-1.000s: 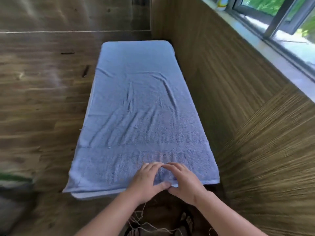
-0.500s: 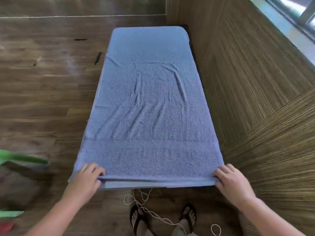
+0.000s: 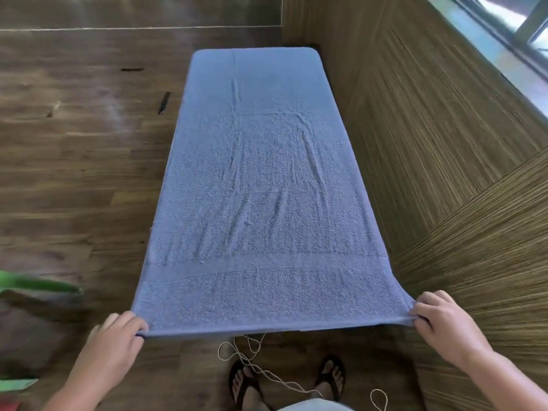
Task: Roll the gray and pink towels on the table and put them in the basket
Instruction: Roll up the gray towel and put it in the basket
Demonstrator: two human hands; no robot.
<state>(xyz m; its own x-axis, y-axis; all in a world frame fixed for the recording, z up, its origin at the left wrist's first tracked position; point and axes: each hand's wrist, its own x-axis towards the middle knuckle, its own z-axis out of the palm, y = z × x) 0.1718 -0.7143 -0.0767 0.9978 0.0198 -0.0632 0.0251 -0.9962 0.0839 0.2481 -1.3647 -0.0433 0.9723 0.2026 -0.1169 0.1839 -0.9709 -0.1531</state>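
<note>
I see the gray towel [image 3: 261, 188] now drawn taut at its near edge.
Left hand [image 3: 115, 336] and right hand [image 3: 441, 324] pinch its near corners, knuckles up.

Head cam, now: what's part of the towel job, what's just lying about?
Job:
gray towel, spread flat
left hand, gripping its near left corner
right hand, gripping its near right corner
(pink towel, basket: not in view)

Lying about:
string on the floor
green thing, blurred
sandals
</note>
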